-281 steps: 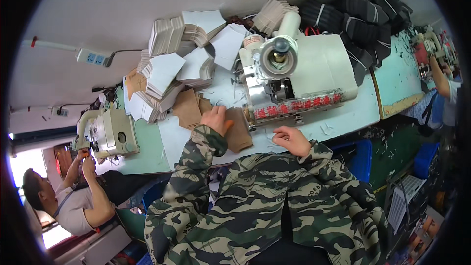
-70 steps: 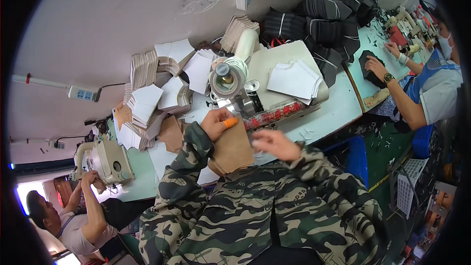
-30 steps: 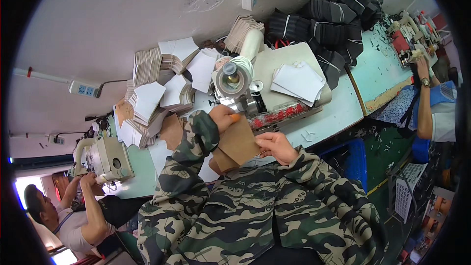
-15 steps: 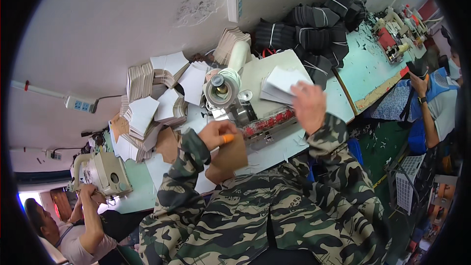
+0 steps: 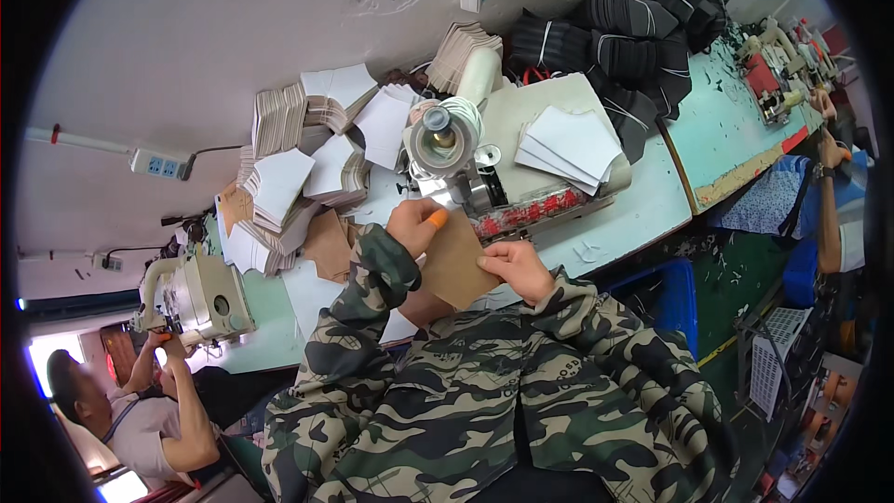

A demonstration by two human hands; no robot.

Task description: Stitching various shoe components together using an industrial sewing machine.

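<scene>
A flat brown cut piece [image 5: 459,263] is held between both hands in front of the machine. My left hand [image 5: 415,227], with an orange finger cover, pinches its upper left edge. My right hand [image 5: 521,269] grips its right edge, thumb on top. Just beyond the piece stands a cream sewing-type machine [image 5: 480,74] with a round head; its working point is partly hidden by the left hand. On the machine's flat top lies a small fanned stack of white pieces [image 5: 570,144]. Another brown piece [image 5: 424,304] lies below the held one, near my jacket.
Stacks of white and brown cut pieces [image 5: 279,182] crowd the table's left. Tied black bundles [image 5: 624,51] are heaped at the back right. A blue bin [image 5: 675,303] stands below the table's right edge. Co-workers sit at machines on both sides, one at a cream machine [image 5: 200,307].
My right hand has left the white pieces on the machine top and come down to the brown piece. The left hand still holds that piece. The view has shifted slightly.
</scene>
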